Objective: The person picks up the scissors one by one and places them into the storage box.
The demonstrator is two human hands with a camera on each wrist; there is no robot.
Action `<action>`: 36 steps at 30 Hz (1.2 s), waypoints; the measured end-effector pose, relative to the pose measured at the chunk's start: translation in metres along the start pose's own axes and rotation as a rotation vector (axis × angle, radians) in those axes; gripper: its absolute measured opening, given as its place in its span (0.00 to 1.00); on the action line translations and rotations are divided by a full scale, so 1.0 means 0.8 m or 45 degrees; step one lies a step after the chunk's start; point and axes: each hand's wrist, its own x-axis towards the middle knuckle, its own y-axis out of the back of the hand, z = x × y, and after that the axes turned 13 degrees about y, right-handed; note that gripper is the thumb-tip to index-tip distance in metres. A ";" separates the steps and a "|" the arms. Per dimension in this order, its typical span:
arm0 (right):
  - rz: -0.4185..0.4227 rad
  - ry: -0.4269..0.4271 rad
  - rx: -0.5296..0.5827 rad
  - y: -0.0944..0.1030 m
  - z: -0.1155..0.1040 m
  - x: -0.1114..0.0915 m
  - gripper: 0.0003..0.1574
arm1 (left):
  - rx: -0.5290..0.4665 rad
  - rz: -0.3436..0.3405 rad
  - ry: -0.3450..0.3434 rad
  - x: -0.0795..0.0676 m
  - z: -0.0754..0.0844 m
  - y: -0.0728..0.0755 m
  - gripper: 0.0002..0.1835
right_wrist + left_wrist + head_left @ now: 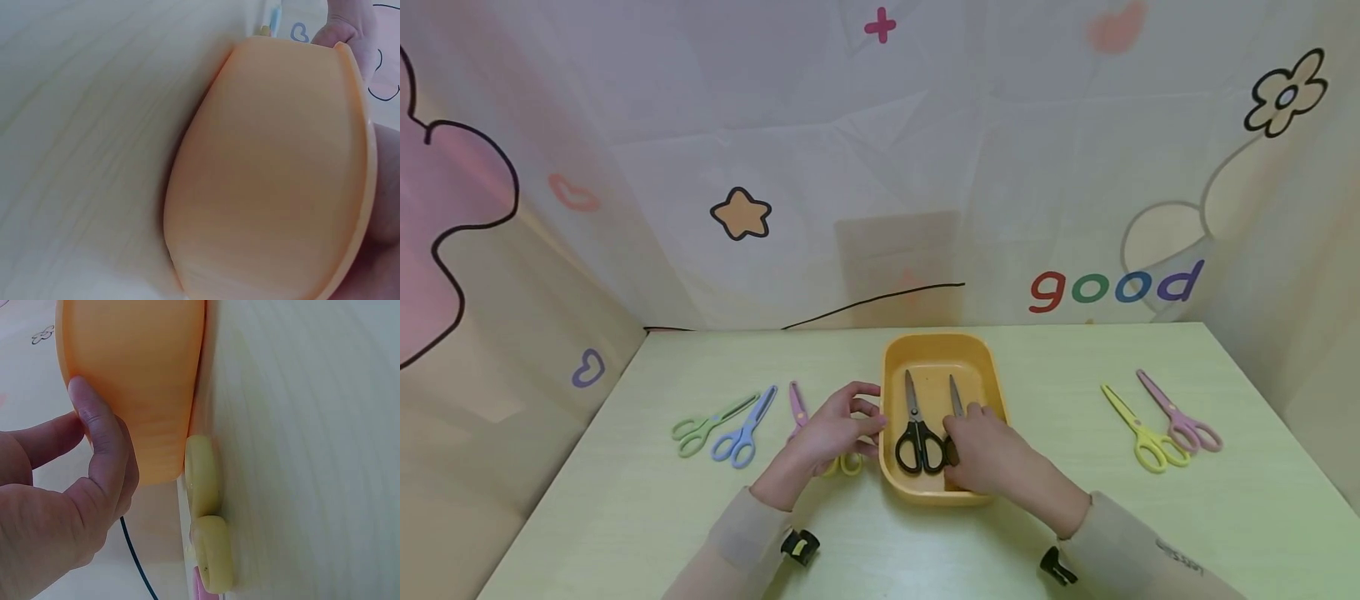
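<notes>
A yellow tray (940, 498) holds two pairs of black-handled scissors. The left pair of scissors (913, 429) lies flat, blades pointing to the tray's far end. My right hand (992, 454) reaches over the tray's right side and grips the handles of the right pair of scissors (956, 396); its blade shows past my fingers, which hide most of the handles. With bent fingers, my left hand (831, 429) holds the tray's left rim, thumb and fingertips meeting at the edge in the left wrist view. In the right wrist view, the tray's outer wall (269, 162) hides my right fingers.
Left of the tray lie green scissors (703, 429), blue scissors (745, 433), and pink (797, 400) and yellow scissors (212, 553) partly behind my left hand. At right lie yellow scissors (1150, 442) and pink scissors (1183, 425). A printed curtain (820, 167) stands behind the table.
</notes>
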 end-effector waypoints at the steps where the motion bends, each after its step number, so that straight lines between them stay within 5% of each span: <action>1: -0.012 -0.007 -0.002 0.000 0.000 0.000 0.24 | -0.002 -0.001 0.002 0.001 0.000 0.000 0.25; 11: -0.023 -0.003 -0.035 0.003 -0.002 -0.001 0.25 | 0.008 0.003 0.007 -0.001 0.001 0.000 0.25; 26: 0.028 0.101 -0.088 -0.002 -0.001 0.002 0.14 | 0.017 0.008 0.007 0.000 0.001 0.000 0.25; 36: 0.027 0.048 -0.042 -0.005 0.002 0.001 0.21 | 0.014 0.004 0.005 -0.002 0.001 0.000 0.25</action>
